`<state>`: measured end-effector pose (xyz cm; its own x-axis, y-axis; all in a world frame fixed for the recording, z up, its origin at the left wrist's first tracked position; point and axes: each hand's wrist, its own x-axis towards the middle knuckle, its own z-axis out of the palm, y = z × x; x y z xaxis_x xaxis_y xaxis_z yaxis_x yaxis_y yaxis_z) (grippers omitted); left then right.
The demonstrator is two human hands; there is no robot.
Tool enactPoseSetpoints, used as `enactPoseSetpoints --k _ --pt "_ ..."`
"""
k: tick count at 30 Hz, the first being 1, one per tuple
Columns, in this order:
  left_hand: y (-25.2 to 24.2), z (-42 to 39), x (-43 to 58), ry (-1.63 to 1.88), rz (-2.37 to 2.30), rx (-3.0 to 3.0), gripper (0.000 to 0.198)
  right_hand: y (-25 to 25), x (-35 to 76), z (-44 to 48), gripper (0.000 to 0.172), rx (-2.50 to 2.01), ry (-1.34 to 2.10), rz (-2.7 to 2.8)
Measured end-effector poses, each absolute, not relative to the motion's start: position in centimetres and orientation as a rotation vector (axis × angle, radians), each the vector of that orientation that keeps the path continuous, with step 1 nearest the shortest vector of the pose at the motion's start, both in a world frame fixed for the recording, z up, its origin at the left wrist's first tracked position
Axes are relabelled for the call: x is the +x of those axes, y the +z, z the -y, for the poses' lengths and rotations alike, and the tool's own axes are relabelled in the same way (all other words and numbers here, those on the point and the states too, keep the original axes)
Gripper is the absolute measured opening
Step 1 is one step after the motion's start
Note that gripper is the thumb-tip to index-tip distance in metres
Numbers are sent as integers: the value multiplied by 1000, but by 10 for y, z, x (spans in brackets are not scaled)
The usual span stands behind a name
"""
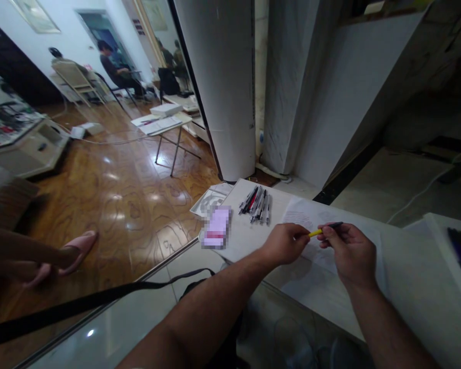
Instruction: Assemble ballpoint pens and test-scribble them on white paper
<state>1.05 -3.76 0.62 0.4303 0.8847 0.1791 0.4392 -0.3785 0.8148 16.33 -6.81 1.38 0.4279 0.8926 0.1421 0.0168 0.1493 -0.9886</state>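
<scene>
Over white paper sheets [297,215] on a small pale table [240,246], my two hands meet at a slim yellow pen [315,232] with a dark end. My left hand [284,245] pinches the pen's yellow tip between thumb and fingertips. Closed around the body is my right hand [352,255], with the dark end sticking out above the fingers. Several clear and black pens [258,205], one with red, lie in a loose pile on the table, left of the paper. Faint print shows on the upper sheet.
A blurred-out pink phone-like item [217,226] lies at the table's left edge. At right is a white tray [441,246] with coloured items. A thick pillar [230,92] stands behind. A person's feet in pink shoes [79,251] are at left; people sit farther back near a folding table [165,123].
</scene>
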Motion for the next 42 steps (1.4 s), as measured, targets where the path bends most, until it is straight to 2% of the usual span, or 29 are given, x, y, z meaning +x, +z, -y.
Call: enactPoseSetpoints --k 15,22,26,32,42 --pt "7 38 10 806 -1112 2047 19 10 164 66 33 -1271 789 923" --pt "2 29 16 928 -1139 1541 24 5 165 63 38 -1350 886 1044" --pt "3 25 21 984 -1057 1252 20 -1 164 64 32 -1413 941 1166" --pt "7 28 24 952 -1051 1257 19 2 164 70 18 -1449 822 1320" --pt "4 35 47 927 -1010 1269 22 7 185 86 16 -1509 824 1299"
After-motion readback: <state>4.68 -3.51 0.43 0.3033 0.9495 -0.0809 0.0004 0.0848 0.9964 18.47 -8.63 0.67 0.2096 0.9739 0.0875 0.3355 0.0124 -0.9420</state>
